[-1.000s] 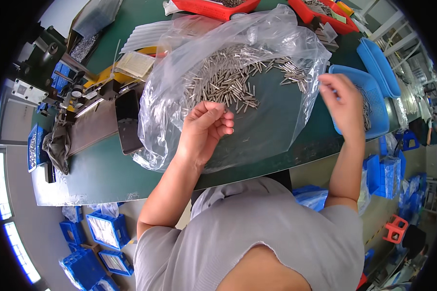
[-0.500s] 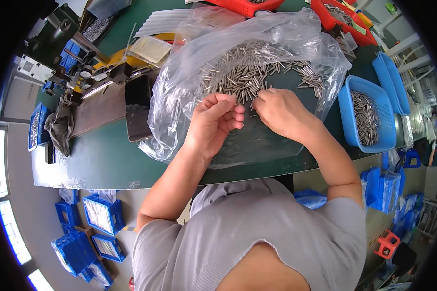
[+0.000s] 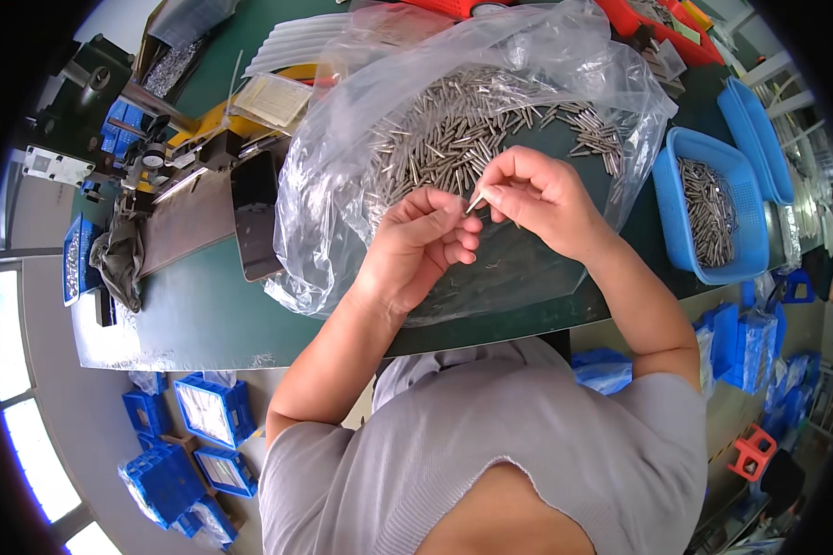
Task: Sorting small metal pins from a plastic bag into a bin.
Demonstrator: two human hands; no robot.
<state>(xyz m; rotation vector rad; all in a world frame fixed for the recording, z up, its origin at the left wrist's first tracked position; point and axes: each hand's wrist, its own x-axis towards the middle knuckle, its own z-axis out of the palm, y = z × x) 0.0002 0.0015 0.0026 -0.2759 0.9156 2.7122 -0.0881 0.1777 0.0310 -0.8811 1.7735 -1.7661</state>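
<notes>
A slim metal pin (image 3: 474, 203) is pinched between the thumb and forefinger of my right hand (image 3: 544, 202). Its lower end points at the fingertips of my left hand (image 3: 415, 242). Those left fingers are curled together with the thumb; what they grip, if anything, is too small to make out. Just beyond both hands, many similar metal pins (image 3: 449, 129) lie heaped on a large clear plastic bag (image 3: 329, 199). A smaller group of the pins (image 3: 594, 131) is spread at the right of the heap.
To the right stands a blue basket (image 3: 757, 231) of metal pins beside another blue basket (image 3: 754, 139). A dark bin (image 3: 254, 213) sits left of the bag, near a machine fixture (image 3: 157, 153). Red trays stand at the back. The green table's (image 3: 194, 324) front edge runs close to me.
My right hand has lifted from the edge of the heap and turned toward my left hand, a pin now showing in its fingers. My left hand has shifted slightly right. The whole view has moved a little.
</notes>
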